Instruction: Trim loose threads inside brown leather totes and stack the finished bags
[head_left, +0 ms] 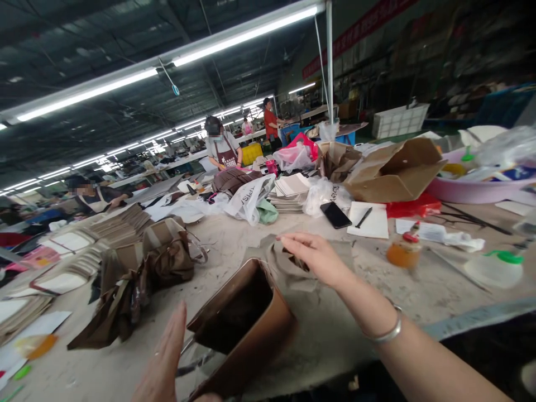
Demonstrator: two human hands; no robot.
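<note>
A long, dusty worktable (234,234) in a factory hall stretches ahead of me, with other people at work along its far side. A torn cardboard box (393,170) lies on its right part, and a heap of brown bags (167,257) slumps to my left. Directly before me a brown bag (247,324) lies tilted on the near edge, its dark open mouth turned up and to the left. Just beyond it a crumpled grey cloth piece (288,273) rests on the tabletop. My right hand (318,259) reaches out above that cloth, fingers straight and close together, gripping nothing I can see. My left hand (163,357) stands open and flat just beside the bag's mouth, holding nothing. A black phone (335,215) lies farther back, and a silver bracelet (387,332) circles my right wrist.
</note>
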